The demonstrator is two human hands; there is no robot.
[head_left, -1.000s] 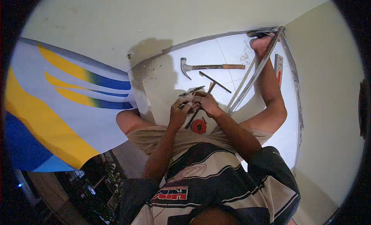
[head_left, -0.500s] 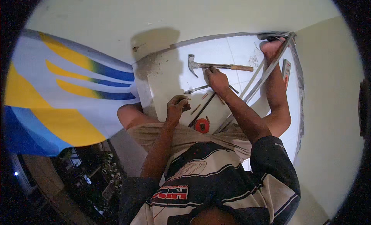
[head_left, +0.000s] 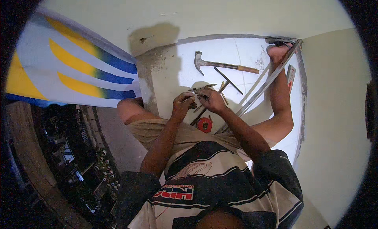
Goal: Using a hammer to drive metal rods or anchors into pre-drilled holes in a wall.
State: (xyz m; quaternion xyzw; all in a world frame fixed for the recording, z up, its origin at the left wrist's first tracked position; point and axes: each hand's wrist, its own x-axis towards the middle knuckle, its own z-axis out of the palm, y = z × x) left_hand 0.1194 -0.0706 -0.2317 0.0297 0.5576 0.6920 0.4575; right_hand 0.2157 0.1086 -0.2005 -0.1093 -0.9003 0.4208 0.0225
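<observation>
My left hand (head_left: 182, 105) is closed in a pinch, with a small pale piece at its fingertips, too small to name. Right beside it, my right hand (head_left: 211, 100) has its fingers bent together at the same spot; what they grip is hidden. Just beyond both hands lies a slim dark pen-like tool (head_left: 202, 87). A dark T-handle wrench (head_left: 228, 81) runs under my right hand, its crossbar showing past the fingers. Farther out rests a claw hammer (head_left: 226, 66) with a wooden grip. Near my lap is a red tape measure (head_left: 204, 125).
Long metal bars (head_left: 271, 80) slant across the white tiled floor (head_left: 232, 48) over my right leg. A level-like bar (head_left: 291, 75) lies beyond that leg. Pale walls enclose the far and right sides. A blue, yellow and white banner (head_left: 78, 67) hangs at the left.
My right hand has come back from beside the hammer to meet my left hand, uncovering the T-handle wrench's crossbar. The view has shifted slightly.
</observation>
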